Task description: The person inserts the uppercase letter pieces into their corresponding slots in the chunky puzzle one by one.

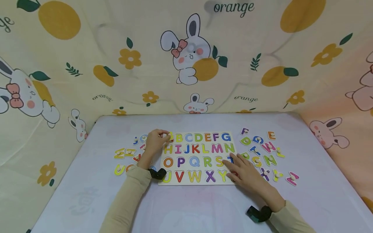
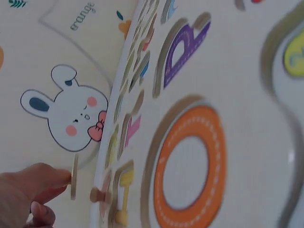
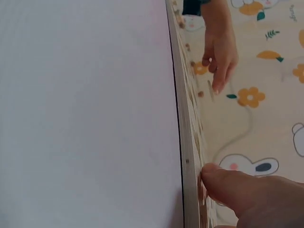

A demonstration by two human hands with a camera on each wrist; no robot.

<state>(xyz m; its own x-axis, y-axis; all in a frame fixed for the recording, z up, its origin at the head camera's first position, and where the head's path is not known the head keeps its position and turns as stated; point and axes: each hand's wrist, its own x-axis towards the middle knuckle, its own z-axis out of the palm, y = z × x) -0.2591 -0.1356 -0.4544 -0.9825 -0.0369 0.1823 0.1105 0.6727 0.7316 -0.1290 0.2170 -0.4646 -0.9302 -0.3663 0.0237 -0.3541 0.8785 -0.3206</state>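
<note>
The pale alphabet board (image 1: 187,161) lies on the table, with rows of coloured letters A to Z. Above its upper left corner, my left hand (image 1: 155,142) pinches a yellow letter piece (image 1: 171,135) between thumb and finger. In the left wrist view that thin piece (image 2: 74,176) is seen edge-on, apart from the board, so its letter is unclear. Close by, a wooden knob (image 2: 97,194) sticks out from the board. My right hand (image 1: 246,171) rests on the board's right side with fingers spread near S and T, partly covering T and Z.
Loose knobbed letters lie right of the board, among them an orange E (image 1: 271,135), a green N (image 1: 269,160) and a pink Z (image 1: 292,178). Several more, such as a yellow U (image 1: 119,170), lie to the left. A printed cloth (image 1: 224,94) hangs behind the table.
</note>
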